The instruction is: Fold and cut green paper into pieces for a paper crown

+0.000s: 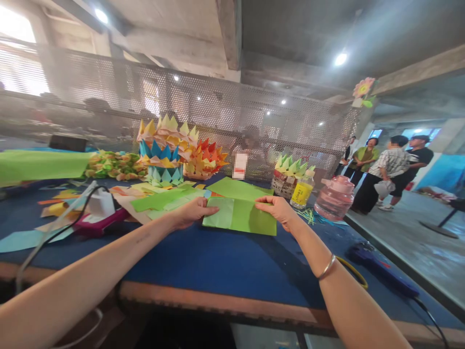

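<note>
Both of my hands hold a green sheet of paper upright above the blue tabletop. On its left part lies a smaller, paler green piece. My left hand pinches the left edge, thumb in front over the pale piece. At the upper right, my right hand grips the sheet between thumb and fingers. Another green sheet lies flat just behind. To the left are loose strips of green and peach paper.
Folded-paper crowns stand at the back left. A yellow-labelled bottle and a pink-tinted jug stand right. A glue gun lies near the right edge. A power strip with cables sits left. Several people stand beyond, at right.
</note>
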`<action>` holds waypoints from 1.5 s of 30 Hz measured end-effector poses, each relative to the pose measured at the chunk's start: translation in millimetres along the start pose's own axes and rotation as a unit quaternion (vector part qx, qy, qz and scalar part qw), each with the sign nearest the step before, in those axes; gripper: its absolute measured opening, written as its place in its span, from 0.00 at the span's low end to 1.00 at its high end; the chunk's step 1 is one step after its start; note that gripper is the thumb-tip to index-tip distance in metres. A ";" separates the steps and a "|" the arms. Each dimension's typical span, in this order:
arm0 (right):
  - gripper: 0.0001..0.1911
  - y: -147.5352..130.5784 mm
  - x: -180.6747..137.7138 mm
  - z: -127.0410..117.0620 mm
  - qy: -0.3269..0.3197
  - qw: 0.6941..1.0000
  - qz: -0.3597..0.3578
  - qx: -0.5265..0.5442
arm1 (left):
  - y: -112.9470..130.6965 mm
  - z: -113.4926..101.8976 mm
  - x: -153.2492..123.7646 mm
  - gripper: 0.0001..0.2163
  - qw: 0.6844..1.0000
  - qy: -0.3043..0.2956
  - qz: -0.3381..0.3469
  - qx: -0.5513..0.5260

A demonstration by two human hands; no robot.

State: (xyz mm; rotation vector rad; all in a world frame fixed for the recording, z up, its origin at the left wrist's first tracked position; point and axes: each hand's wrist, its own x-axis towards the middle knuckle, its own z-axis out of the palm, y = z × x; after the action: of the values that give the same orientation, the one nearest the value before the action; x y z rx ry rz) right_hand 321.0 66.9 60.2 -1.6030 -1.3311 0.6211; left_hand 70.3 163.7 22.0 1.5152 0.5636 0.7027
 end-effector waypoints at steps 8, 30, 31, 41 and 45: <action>0.26 -1.7 0.9 -1.6 0.041 0.998 0.013 0.053 | 2.9 -3.4 1.8 0.20 0.997 -0.027 -0.039 -0.053; 0.22 1.6 5.6 -1.2 0.017 0.988 -0.009 0.155 | -0.2 -1.3 5.8 0.15 0.998 0.035 0.027 -0.042; 0.21 3.3 6.2 -1.6 0.022 0.988 -0.005 0.150 | -1.7 -1.5 6.7 0.15 0.998 0.036 0.026 -0.036; 0.17 6.3 4.5 1.3 0.009 0.994 0.004 0.105 | 3.1 -0.8 3.1 0.12 0.999 0.043 0.017 -0.015; 0.20 6.6 7.7 -3.8 0.048 0.995 -0.041 0.071 | 6.1 1.1 1.7 0.13 0.998 0.049 0.010 -0.034</action>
State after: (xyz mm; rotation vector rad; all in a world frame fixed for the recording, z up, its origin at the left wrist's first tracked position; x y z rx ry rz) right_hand 329.5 73.0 57.4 -1.4384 -1.2467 0.5683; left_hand 71.9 163.8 28.2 1.4309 0.5930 0.8076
